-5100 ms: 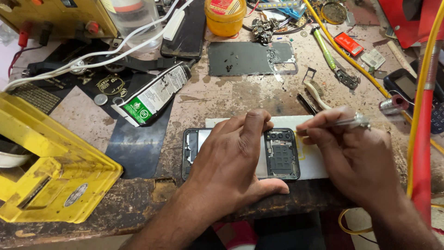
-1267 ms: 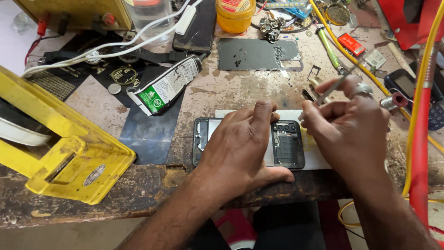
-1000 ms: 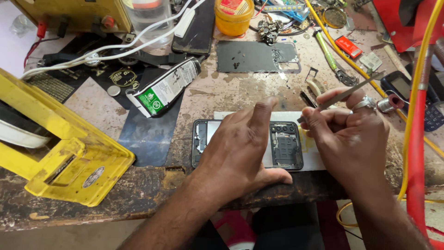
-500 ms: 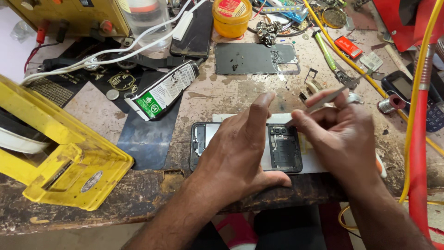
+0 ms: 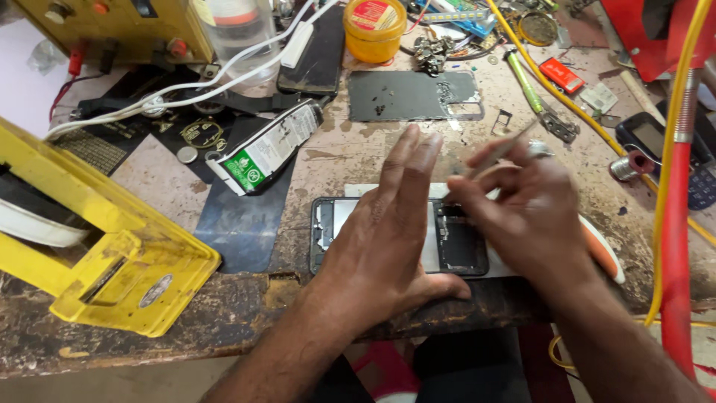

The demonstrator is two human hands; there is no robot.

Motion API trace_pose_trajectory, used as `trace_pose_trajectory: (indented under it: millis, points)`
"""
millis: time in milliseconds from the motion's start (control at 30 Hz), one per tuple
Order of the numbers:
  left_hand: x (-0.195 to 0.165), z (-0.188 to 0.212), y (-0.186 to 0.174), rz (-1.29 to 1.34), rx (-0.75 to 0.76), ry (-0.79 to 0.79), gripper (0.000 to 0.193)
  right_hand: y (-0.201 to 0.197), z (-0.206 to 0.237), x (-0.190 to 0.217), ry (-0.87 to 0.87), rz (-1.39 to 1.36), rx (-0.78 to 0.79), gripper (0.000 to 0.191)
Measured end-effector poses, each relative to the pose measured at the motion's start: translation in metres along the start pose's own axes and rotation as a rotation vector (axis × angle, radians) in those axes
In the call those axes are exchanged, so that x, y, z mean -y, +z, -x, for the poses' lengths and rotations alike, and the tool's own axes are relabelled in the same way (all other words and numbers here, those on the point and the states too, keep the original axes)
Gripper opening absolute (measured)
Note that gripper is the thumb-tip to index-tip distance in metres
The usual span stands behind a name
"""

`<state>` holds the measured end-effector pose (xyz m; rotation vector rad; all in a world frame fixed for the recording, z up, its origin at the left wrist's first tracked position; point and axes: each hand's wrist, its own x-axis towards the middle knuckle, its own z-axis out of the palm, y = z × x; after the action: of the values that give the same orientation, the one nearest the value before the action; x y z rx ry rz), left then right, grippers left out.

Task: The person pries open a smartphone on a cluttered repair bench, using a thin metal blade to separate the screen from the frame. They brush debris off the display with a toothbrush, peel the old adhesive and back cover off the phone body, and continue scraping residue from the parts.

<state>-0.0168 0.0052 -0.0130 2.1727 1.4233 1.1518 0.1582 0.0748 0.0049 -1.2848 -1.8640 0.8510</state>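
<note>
One opened phone (image 5: pixel 462 242) lay near the counter (image 5: pixel 358 153) edge, its back off. The left hand (image 5: pixel 388 231) rested flat on it, fingers released; the right hand (image 5: pixel 533 216) pinched tweezers (image 5: pixel 501 149) above. One orange jar (image 5: pixel 374 28) stood far, lidded.

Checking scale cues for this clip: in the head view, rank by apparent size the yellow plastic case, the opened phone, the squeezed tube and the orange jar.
1. yellow plastic case, though it lies nearest the camera
2. opened phone, partly covered by the left hand
3. squeezed tube
4. orange jar, farthest away, cut by the frame edge
</note>
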Motion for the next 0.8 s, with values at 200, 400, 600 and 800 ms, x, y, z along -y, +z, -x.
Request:
trace_pose_trajectory:
  millis: [200, 400, 600, 800]
  points:
    - [-0.001, 0.001, 0.001, 0.024, -0.026, 0.02, 0.15, 0.001, -0.005, 0.003, 0.029, 0.104, 0.019, 0.026]
    - [0.001, 0.001, 0.0, 0.077, -0.055, 0.051, 0.157, 0.01, -0.001, -0.001, -0.249, 0.16, -0.072, 0.019]
    - [0.005, 0.004, -0.002, 0.082, -0.108, 0.083, 0.157, 0.013, -0.001, -0.005, -0.362, 0.238, -0.077, 0.014]
    - [0.01, 0.008, 0.001, 0.231, -0.152, 0.022, 0.15, 0.015, 0.004, 0.003, -0.073, 0.144, -0.103, 0.026]
